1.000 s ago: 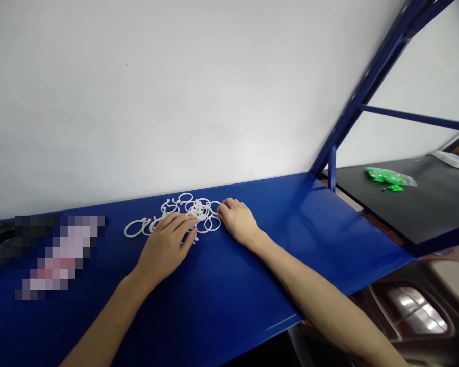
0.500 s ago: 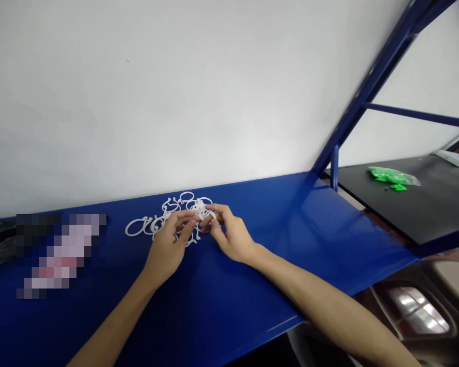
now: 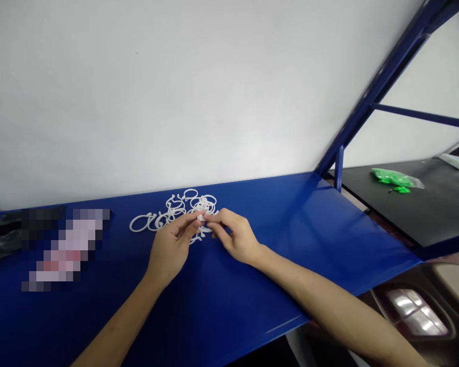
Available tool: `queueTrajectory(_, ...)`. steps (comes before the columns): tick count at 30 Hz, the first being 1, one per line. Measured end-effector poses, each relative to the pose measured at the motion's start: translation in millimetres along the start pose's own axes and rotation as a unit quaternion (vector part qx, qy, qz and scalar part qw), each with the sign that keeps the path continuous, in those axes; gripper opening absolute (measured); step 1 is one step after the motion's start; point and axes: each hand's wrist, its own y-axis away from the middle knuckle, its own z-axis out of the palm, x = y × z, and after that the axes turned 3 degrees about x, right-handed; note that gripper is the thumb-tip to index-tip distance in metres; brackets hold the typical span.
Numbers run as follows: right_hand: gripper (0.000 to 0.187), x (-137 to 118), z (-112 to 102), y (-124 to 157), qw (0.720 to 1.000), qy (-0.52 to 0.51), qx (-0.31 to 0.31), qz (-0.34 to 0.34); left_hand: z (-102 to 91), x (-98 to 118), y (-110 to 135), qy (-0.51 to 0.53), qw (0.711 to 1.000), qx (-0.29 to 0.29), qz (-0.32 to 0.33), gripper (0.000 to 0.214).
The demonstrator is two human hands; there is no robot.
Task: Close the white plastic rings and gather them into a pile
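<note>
A loose heap of white plastic rings (image 3: pixel 183 206) lies on a glossy blue shelf (image 3: pixel 275 239) close to the white wall. My left hand (image 3: pixel 172 244) and my right hand (image 3: pixel 235 234) meet just in front of the heap. The fingertips of both pinch one white ring (image 3: pixel 202 218) between them, lifted slightly off the shelf. A single ring (image 3: pixel 138 223) lies apart at the heap's left end.
A blurred-out patch (image 3: pixel 61 247) covers something on the shelf's left. A dark bag (image 3: pixel 0 234) lies at the far left edge. To the right, past a blue slanted post (image 3: pixel 371 94), a black shelf (image 3: pixel 416 209) holds a bag of green parts (image 3: pixel 396 178).
My hands lay flat on the heap a second ago. They have since curled and drawn together, picking up one ring between their fingertips.
</note>
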Motion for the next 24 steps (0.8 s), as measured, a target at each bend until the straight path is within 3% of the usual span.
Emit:
queueTrajectory(8,0.024,-4,-1,5,0.996,0.062,-0.048,-0.031,0.6,-6,4,-0.115,0.988,0.031,0.101,0.026)
queueTrajectory(13,0.025,-1,-10,-2,0.98,0.162,-0.103,-0.043,2.8,-14,-1,-0.18,0.968,0.009,0.177,0.026)
queueTrajectory(18,0.022,18,-48,-11,0.937,0.317,-0.147,0.03,6.0,-20,-3,-0.311,0.912,-0.013,0.267,0.031)
queueTrajectory(24,0.03,64,-100,-4,0.896,0.4,-0.098,0.166,16.4,-30,-1,-0.396,0.866,-0.056,0.3,0.027)
